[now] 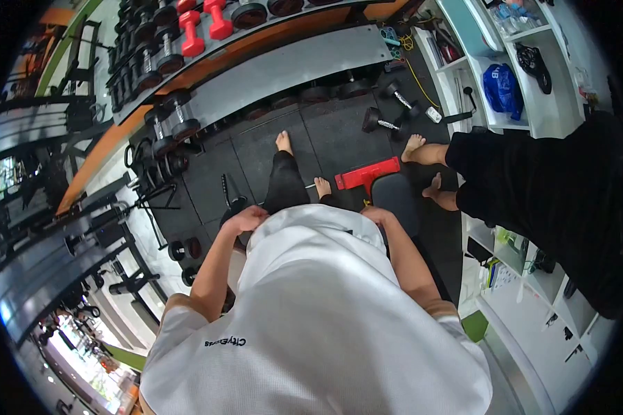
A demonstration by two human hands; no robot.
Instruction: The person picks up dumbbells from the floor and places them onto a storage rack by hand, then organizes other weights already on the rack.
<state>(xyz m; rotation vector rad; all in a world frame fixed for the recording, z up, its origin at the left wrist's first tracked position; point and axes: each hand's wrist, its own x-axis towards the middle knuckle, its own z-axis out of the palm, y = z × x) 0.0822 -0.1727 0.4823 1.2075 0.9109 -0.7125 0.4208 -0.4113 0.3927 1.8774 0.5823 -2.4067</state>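
Note:
A white T-shirt point(311, 297) covers my body and fills the lower middle of the head view. At its left edge near the hem, my left hand point(248, 220) is closed on the fabric, with the fingers partly hidden. My right hand point(375, 215) pinches the opposite edge, its fingertips also partly out of sight. Both elbows are bent. Below the hem, dark trousers point(286, 181) and bare feet show on the floor. Close to my right hand is a bench with a dark pad point(394, 200) and a red end piece point(368, 173).
A dumbbell rack point(291, 66) runs across the far side, with red dumbbells point(192, 33) on top. Loose dumbbells point(384, 124) lie on the dark floor. At the right, a barefoot person in black point(533, 187) is beside white shelves point(484, 90). Gym machines line the left.

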